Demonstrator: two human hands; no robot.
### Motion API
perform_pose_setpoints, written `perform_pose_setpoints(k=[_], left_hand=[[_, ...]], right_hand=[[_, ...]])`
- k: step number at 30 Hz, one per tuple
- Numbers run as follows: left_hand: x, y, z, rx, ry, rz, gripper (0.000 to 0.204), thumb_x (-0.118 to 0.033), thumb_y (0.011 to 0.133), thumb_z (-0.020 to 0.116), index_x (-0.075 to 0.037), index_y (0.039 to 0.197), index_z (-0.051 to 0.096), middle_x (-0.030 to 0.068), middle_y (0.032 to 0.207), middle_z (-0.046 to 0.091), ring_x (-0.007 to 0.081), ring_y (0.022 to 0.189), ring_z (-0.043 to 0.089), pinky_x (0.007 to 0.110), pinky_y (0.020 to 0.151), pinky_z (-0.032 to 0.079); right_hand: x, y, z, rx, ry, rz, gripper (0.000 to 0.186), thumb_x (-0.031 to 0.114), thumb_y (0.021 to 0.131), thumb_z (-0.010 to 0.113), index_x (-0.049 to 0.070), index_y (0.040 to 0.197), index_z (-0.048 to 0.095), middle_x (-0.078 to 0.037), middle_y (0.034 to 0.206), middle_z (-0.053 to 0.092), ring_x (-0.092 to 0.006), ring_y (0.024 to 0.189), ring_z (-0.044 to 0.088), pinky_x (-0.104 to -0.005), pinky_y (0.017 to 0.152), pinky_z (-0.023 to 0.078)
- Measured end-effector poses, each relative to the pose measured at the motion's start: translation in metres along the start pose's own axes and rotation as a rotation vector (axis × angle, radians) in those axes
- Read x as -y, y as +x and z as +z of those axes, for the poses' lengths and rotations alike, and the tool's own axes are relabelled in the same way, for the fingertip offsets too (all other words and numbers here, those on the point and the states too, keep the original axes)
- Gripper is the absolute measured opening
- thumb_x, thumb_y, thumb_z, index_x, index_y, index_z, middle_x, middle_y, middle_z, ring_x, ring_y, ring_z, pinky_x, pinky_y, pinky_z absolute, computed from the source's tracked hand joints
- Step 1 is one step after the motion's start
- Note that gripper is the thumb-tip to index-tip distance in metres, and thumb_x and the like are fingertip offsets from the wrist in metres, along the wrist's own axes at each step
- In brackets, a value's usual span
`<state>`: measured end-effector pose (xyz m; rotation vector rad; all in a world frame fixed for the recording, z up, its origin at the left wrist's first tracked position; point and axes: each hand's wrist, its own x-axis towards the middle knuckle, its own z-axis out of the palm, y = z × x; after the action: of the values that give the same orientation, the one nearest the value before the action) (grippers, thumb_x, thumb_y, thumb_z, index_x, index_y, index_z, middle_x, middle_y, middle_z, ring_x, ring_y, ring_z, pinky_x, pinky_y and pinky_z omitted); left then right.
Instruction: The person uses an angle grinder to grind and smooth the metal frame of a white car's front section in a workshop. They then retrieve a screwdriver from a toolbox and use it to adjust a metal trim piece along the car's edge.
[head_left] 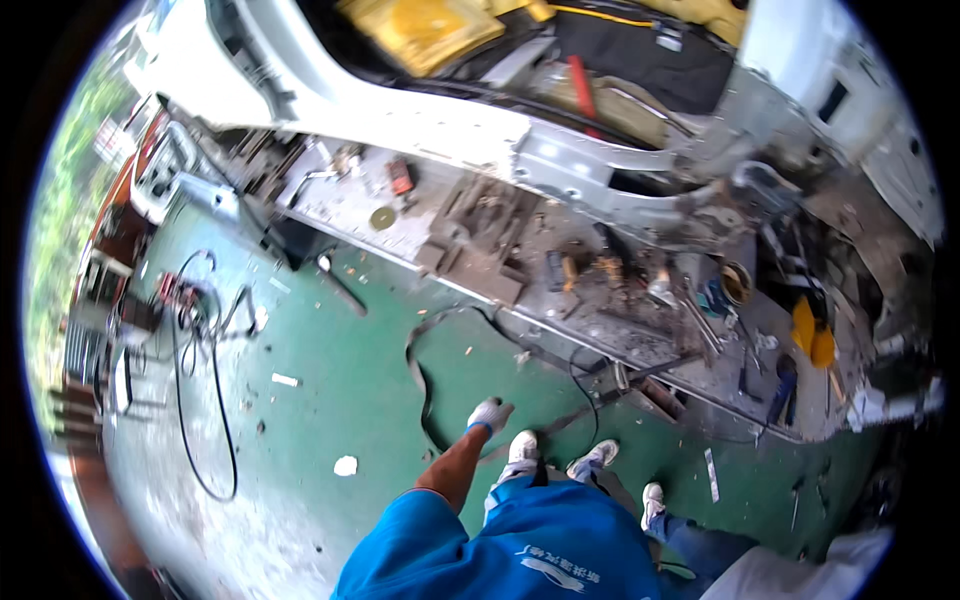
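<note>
My left hand (490,413), in a whitish glove, hangs over the green floor just ahead of my shoes. It is seen from above, and its fingers are too small and hidden to judge. Nothing shows in it. Nearest to it on the floor lies a long dark strap (412,362), curving up toward the bench. My right hand is out of view. Ahead, a bare silver-white car body (420,115) stands over a long grey metal bench (350,215) strewn with tools. Among them are a red tool (399,177), a round disc (383,218) and blue-handled pliers (785,385).
At my right stands another person, with a white shoe (652,500) and jeans (700,550) showing. Black cable (182,400) loops across the left floor. A dark bar (343,287) lies by the bench. A roll of tape (736,283) and a yellow piece (812,332) sit at the bench's right.
</note>
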<state>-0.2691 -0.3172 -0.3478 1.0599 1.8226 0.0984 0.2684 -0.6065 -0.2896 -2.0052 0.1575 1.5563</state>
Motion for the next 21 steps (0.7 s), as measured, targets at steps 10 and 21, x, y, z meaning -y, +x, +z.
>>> perform_pose_setpoints(k=[10, 21], left_hand=[[0.123, -0.036, 0.050, 0.038, -0.066, -0.158, 0.066, -0.050, 0.089, 0.062, 0.001, 0.130, 0.065, 0.0287, 0.128, 0.066, 0.0431, 0.120, 0.064, 0.048, 0.102, 0.051], [0.130, -0.089, 0.027, 0.067, -0.002, -0.236, 0.059, -0.049, 0.088, 0.061, -0.005, 0.127, 0.070, 0.0247, 0.134, 0.064, 0.0418, 0.120, 0.064, 0.047, 0.103, 0.051]], right_hand=[[0.160, -0.032, 0.060, -0.143, -0.404, -0.390, 0.037, 0.018, 0.092, 0.068, 0.004, 0.125, 0.061, -0.010, 0.096, 0.067, -0.0231, 0.075, 0.067, -0.0409, 0.067, 0.057], [0.065, 0.027, 0.075, -0.060, -0.329, -0.429, 0.018, 0.009, 0.084, 0.069, 0.005, 0.101, 0.066, -0.003, 0.073, 0.060, -0.0132, 0.052, 0.054, -0.0294, 0.046, 0.043]])
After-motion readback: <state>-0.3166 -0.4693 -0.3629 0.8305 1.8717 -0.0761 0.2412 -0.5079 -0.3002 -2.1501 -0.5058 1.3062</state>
